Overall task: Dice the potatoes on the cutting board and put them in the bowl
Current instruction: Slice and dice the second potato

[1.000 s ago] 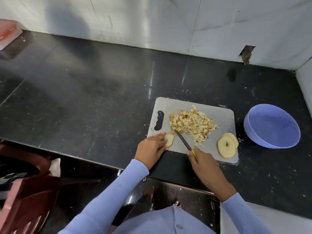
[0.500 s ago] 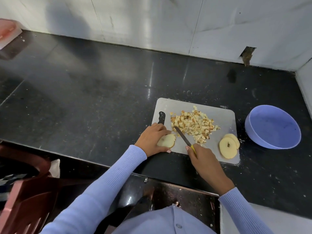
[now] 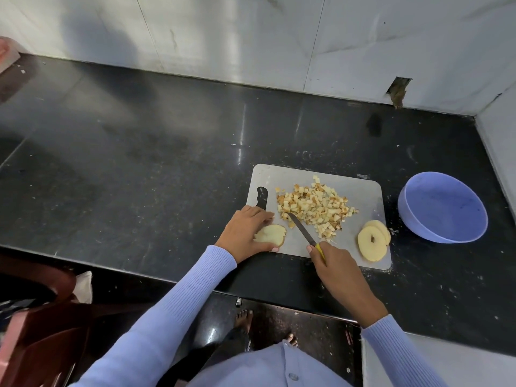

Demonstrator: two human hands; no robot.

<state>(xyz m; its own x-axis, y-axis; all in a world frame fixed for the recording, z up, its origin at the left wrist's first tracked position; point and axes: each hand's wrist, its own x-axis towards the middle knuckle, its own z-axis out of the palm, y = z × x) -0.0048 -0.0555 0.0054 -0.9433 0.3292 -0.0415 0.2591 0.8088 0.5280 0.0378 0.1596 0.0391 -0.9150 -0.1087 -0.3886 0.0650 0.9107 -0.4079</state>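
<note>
Dark reddish-brown plastic chair (image 3: 42,325) at far lower left, below the edge of the glossy black stone counter (image 3: 139,169); a pink object (image 3: 7,55) sits at the far left back corner, cut off by the frame. White tiled wall (image 3: 251,37) runs behind. Left hand (image 3: 247,233), light-blue ribbed sleeve, is at the near left corner of the grey rectangular plastic cutting board (image 3: 368,196); its fingers (image 3: 262,216) curl over a pale yellow potato piece cut into slices (image 3: 270,234), thumb under the near side, holding it on the board. The board's black handle slot (image 3: 262,198) shows just beyond the knuckles. Heap of small diced potato cubes (image 3: 315,208) fills the board's middle, some browned. Right hand (image 3: 335,268) grips the yellow handle of a small knife with a dark blade (image 3: 301,229); the fingers wrap closed round the handle, the blade angles away and left, its tip touching the near left edge of the dice heap. Stack of round pale potato slices (image 3: 372,243) lies on the board's near right corner, well apart from the knife. Round lavender-blue plastic bowl (image 3: 472,219) stands on the counter just right of the board, no potato visible in it. Bare feet (image 3: 244,317) show on the dark floor below the counter edge.
</note>
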